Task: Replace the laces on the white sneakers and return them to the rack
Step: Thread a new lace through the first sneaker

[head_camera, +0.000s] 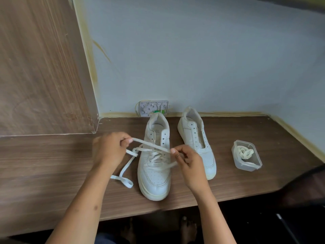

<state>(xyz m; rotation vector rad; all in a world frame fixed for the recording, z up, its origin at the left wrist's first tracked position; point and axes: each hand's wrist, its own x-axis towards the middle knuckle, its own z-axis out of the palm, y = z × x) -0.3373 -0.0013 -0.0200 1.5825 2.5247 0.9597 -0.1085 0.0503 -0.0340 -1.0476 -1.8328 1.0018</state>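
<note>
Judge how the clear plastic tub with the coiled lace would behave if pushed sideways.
The tub looks thin-walled and holds only a coiled lace, so it is probably light. On the smooth desk it would likely slide rather than tip, being low and wide.

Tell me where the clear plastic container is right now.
In the head view, the clear plastic container sits on the desk, right of the unlaced sneaker, with coiled laces inside.

Head view, close, facing forward-down over desk
</note>
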